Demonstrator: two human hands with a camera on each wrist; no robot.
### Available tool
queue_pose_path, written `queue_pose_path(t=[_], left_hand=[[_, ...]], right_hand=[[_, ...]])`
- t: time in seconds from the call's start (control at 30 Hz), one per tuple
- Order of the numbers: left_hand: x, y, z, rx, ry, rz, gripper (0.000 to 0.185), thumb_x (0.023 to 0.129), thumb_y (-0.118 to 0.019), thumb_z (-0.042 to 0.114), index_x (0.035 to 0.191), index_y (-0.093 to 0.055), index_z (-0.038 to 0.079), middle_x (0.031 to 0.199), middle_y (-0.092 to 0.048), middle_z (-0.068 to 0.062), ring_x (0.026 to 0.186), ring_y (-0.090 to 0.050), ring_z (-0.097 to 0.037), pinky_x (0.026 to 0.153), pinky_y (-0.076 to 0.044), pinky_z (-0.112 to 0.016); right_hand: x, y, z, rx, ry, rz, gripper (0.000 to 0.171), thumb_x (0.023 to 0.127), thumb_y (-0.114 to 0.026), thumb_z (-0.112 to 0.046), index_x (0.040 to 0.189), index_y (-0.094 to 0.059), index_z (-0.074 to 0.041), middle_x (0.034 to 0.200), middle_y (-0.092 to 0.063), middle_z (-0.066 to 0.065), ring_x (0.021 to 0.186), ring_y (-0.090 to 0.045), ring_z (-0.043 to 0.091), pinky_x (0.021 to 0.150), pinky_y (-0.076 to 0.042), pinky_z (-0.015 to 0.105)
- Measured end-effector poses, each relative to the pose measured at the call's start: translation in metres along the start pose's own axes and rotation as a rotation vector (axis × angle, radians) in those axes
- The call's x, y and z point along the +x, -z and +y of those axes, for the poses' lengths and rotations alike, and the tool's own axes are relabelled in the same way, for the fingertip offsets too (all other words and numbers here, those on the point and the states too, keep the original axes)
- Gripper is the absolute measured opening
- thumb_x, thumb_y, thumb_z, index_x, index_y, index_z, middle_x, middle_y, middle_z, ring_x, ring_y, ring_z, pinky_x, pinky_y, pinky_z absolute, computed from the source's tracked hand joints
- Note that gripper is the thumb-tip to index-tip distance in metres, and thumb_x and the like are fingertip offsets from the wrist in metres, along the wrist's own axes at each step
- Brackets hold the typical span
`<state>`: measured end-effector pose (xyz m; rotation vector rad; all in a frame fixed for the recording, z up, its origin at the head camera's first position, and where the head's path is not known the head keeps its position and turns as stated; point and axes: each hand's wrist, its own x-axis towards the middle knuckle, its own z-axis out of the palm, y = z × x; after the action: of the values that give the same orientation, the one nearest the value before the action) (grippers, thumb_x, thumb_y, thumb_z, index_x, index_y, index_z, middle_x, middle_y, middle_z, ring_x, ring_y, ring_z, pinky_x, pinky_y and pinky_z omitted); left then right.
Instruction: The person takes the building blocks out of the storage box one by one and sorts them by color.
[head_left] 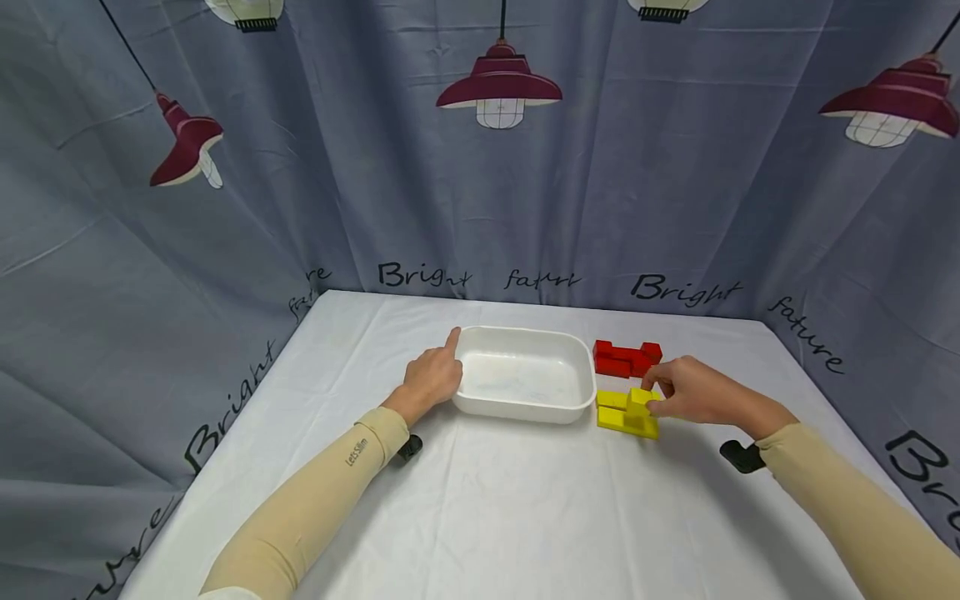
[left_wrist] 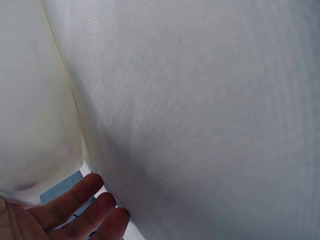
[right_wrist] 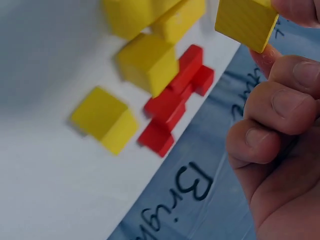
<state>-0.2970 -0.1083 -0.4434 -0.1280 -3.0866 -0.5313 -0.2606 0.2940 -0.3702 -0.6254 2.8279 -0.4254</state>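
A white plastic basin (head_left: 525,411) sits on the table. My left hand (head_left: 435,377) rests at its left side, index finger stretched along the rim. In the left wrist view the other fingers (left_wrist: 72,202) lie loosely extended beside the basin's wall (left_wrist: 37,100). My right hand (head_left: 697,392) pinches a yellow block (right_wrist: 246,22) between thumb and index finger, its other fingers curled in. That block is close over several yellow blocks (head_left: 617,421) lying to the right of the basin.
Several red blocks (head_left: 617,360) lie grouped behind the yellow ones, by the basin's right end. A white cloth covers the table (head_left: 510,517). A grey-blue curtain (head_left: 360,167) with printed lamps hangs behind and at both sides.
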Motion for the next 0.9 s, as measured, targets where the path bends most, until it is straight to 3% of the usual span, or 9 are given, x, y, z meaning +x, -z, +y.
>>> queue_pose_path(t=[0.43,0.67,0.9], left_hand=[[0.000,-0.001,0.000,-0.006,-0.006,0.011,0.063,0.103,-0.038,0.023,0.163,-0.018,0.020,0.120,-0.069,-0.011,0.091,-0.065,-0.024,0.071,-0.052,-0.046],[-0.001,-0.002,0.000,0.004,-0.005,0.009,0.064,0.103,-0.038,0.022,0.163,-0.017,0.019,0.119,-0.069,-0.011,0.091,-0.065,-0.024,0.070,-0.052,-0.045],[-0.001,-0.001,0.000,0.003,0.002,0.005,0.063,0.103,-0.038,0.022,0.163,-0.016,0.020,0.119,-0.069,-0.011,0.089,-0.063,-0.023,0.068,-0.051,-0.044]], right_hand=[[-0.023,-0.015,0.037,-0.004,-0.046,0.027,0.029,0.081,-0.075,-0.016,0.106,-0.072,-0.002,0.067,-0.050,0.000,0.063,-0.045,0.014,0.054,-0.038,0.025],[-0.028,-0.023,0.049,-0.003,-0.091,0.021,0.031,0.080,-0.075,-0.017,0.107,-0.072,-0.002,0.071,-0.052,0.001,0.067,-0.047,0.015,0.054,-0.039,0.025],[-0.030,-0.032,0.057,-0.016,-0.079,0.035,0.033,0.081,-0.076,-0.017,0.109,-0.072,-0.001,0.069,-0.050,0.000,0.063,-0.045,0.014,0.052,-0.036,0.025]])
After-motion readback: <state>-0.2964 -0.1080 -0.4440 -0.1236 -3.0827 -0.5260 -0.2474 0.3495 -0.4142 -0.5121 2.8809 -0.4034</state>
